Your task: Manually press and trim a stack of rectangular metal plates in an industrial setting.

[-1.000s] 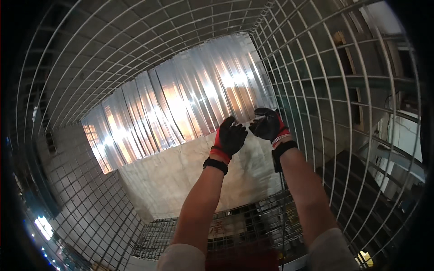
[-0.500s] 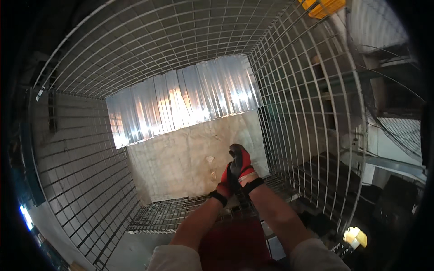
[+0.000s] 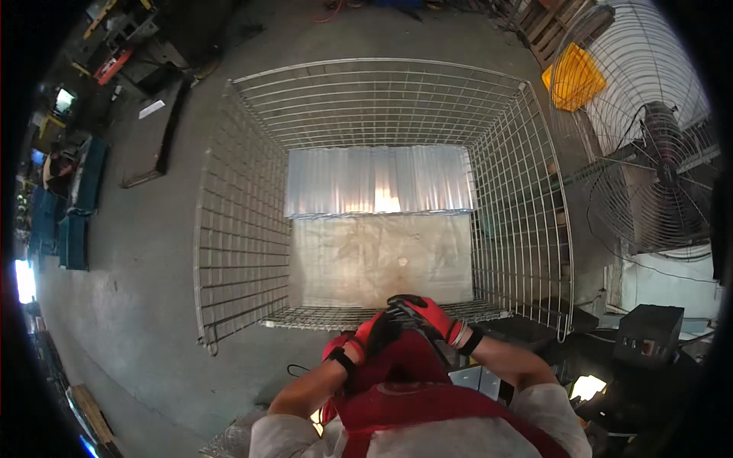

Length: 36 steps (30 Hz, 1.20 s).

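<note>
While hands touch, sheets (shiny) beyond, well apart

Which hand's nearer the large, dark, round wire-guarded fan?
Right. The right hand is left of the fan, lower in the picture; the left hand is farther left and slightly lower.

Wire cage, seen from above, with silvery strips laid across the far part of its floor
The cage is open-topped, of grey metal mesh, its near side lower than the other three; the strips, glossy and ridged, lie flat side by side, running near to far, their near ends in a roughly even row, with an orange glint right of the middle; the liner, pale beige and creased, shows between the strips and the near side
</note>
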Tool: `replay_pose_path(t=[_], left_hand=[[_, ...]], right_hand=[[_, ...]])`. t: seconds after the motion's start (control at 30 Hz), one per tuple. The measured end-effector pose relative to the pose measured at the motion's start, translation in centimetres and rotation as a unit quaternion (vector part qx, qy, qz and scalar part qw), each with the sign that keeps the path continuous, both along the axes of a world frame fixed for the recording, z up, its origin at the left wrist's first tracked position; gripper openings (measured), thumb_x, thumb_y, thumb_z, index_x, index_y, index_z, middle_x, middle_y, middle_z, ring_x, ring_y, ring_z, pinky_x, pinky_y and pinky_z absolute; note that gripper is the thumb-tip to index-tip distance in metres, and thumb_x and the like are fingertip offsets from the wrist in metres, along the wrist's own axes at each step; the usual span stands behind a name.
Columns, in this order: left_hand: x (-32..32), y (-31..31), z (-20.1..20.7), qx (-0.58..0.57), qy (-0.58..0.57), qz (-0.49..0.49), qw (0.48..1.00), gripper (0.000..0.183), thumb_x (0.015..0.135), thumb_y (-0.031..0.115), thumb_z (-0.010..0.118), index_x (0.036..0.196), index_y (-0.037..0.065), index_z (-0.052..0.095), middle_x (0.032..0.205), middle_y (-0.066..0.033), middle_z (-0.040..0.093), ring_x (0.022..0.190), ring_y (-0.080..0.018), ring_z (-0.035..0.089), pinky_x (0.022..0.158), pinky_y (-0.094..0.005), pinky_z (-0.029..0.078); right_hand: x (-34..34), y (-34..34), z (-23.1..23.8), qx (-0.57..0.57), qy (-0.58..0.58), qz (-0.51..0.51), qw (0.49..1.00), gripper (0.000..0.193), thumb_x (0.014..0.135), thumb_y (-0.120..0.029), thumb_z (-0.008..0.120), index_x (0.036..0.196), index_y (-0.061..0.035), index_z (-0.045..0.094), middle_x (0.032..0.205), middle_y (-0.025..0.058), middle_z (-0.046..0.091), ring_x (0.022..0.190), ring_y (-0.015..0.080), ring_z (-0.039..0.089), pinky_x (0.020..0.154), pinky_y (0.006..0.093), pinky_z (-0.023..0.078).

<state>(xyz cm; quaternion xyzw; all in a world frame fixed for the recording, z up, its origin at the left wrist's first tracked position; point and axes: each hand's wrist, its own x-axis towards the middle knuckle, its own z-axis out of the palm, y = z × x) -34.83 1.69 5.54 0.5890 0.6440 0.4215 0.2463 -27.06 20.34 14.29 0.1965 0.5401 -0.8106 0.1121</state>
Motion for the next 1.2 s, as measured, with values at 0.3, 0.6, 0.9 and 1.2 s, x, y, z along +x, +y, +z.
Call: replay_pose_path(t=[0.3,0.6,0.9,1.2], left_hand=[[-5.9,-9.0,11.7,-0.11,-0.758,0.22,0.604,0.048,0.091,0.035,0.036,0.124,0.001,0.037,0.122,-0.0187,0.045,0.11,-0.0247,0.047,0.094,-0.0369,0.037],[-14.4,-22.8,19.8,-0.114,-0.612,0.02,0.782,0.052,0.09,0.032,0.038,0.13,0.0,0.028,0.127,-0.0198,0.039,0.117,-0.0299,0.04,0.098,-0.0406,0.032],[-18.8,-32.5,18.4,-0.216,-0.693,-0.068,0.684,0.048,0.093,0.032,0.027,0.129,-0.001,0.028,0.128,-0.0178,0.04,0.117,-0.0289,0.04,0.098,-0.0403,0.034],[-20.5,-30.7,17.2,-0.384,-0.603,-0.103,0.692,0.055,0.088,0.044,0.037,0.127,0.005,0.036,0.125,-0.0153,0.043,0.117,-0.0263,0.04,0.098,-0.0417,0.032]], right_hand=[[-0.7,-6.8,2.5,0.032,0.101,-0.017,0.994,0.037,0.087,-0.022,0.049,0.116,0.0009,0.046,0.109,0.0105,0.054,0.1,0.0192,0.054,0.087,0.0307,0.041],[-4.6,-25.0,-0.5,0.008,0.044,-0.245,0.969,0.032,0.088,-0.022,0.048,0.109,0.0023,0.052,0.102,0.0095,0.059,0.094,0.0196,0.057,0.083,0.0303,0.045],[-8.2,-40.6,1.9,0.309,0.123,-0.211,0.919,0.034,0.084,-0.025,0.051,0.109,-0.0031,0.053,0.11,0.0127,0.054,0.097,0.0213,0.053,0.082,0.0325,0.042],[-8.7,-43.3,-0.4,0.158,0.005,-0.52,0.839,0.03,0.085,-0.028,0.05,0.095,-0.0018,0.059,0.084,0.0076,0.064,0.077,0.0133,0.059,0.071,0.0296,0.046]])
